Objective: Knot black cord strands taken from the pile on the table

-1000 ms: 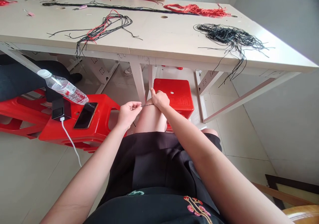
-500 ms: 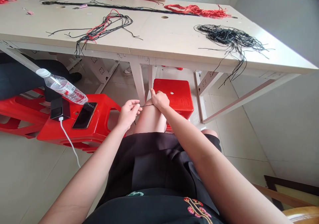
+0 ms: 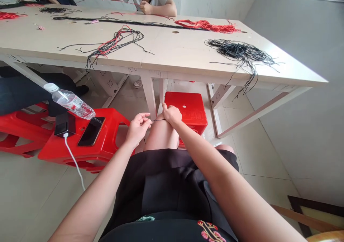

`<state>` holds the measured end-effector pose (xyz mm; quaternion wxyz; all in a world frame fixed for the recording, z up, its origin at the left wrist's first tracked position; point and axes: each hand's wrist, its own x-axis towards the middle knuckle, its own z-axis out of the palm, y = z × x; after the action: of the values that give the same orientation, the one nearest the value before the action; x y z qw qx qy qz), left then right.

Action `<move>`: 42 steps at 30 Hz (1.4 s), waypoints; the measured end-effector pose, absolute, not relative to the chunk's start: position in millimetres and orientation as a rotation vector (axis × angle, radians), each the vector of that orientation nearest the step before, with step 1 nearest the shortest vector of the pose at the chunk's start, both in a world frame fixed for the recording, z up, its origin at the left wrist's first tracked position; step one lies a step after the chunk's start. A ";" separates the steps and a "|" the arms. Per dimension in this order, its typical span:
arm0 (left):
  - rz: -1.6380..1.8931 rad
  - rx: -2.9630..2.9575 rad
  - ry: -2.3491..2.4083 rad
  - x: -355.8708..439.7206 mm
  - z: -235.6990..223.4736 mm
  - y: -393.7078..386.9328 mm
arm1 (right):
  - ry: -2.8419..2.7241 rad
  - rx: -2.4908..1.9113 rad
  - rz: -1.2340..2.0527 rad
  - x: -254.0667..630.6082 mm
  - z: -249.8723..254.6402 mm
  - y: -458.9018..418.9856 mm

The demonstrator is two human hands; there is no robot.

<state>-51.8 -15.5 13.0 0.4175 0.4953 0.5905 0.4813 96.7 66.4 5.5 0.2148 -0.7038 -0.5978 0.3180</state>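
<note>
Nearest is the wearer's black fabric skirt (image 3: 172, 184); past its hem, on a bare knee (image 3: 158, 140), lies the work: a thin black twisted cord (image 3: 158, 120), a short length running btwn the hands. L hand (image 3: 138, 129) pinches it w/ thumb & forefinger closed, other fingers loosely curled; R hand (image 3: 172, 115) rests folded on the knee, cord running in at its L side, but can't tell if it's gripped or just pinned. Main risk, prob.: L pinch slips & the twist springs back or kinks, b/c the cord's so thin; or it rolls from under R hand if only pressed on smooth skin. Edges next: a white cable (image 3: 74, 165) drops off the near side of a red plastic stool (image 3: 110, 131) at L, so a wide L elbow swing could snag it & drag the black box-shaped device (image 3: 64, 124), poss. knocking the clear plastic bottle w/ white cap (image 3: 72, 101) too. More room R, over the pale tiled floor (image 3: 255, 156); a second red plastic stool (image 3: 195, 109) sits just past R hand. Farther, the pale wood-topped table (image 3: 172, 53) has its near edge overhung by a black-and-red cord bundle (image 3: 107, 47) (L) & a tangled black cord heap (image 3: 238, 51) (R); lifting arms there could hook tails.
</note>
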 end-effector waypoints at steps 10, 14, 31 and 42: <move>1.185 1.249 1.450 -51.3 8.9 -20.4 | -1.654 -1.950 0.888 97.8 3.6 66.4; 1.247 1.256 1.428 -50.7 8.3 -18.2 | -1.649 -1.954 0.886 98.2 2.4 67.3; 1.160 1.176 1.406 -50.1 3.8 -11.0 | -1.646 -1.933 0.860 100.0 2.0 65.5; 1.223 1.286 1.433 -48.5 4.8 -8.7 | -1.634 -1.921 0.848 100.3 -1.1 67.2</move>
<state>-48.5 -8.7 4.8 0.4171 0.5122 0.5710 0.4874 100.3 67.2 -1.1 0.2382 -0.7011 -0.5965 0.3097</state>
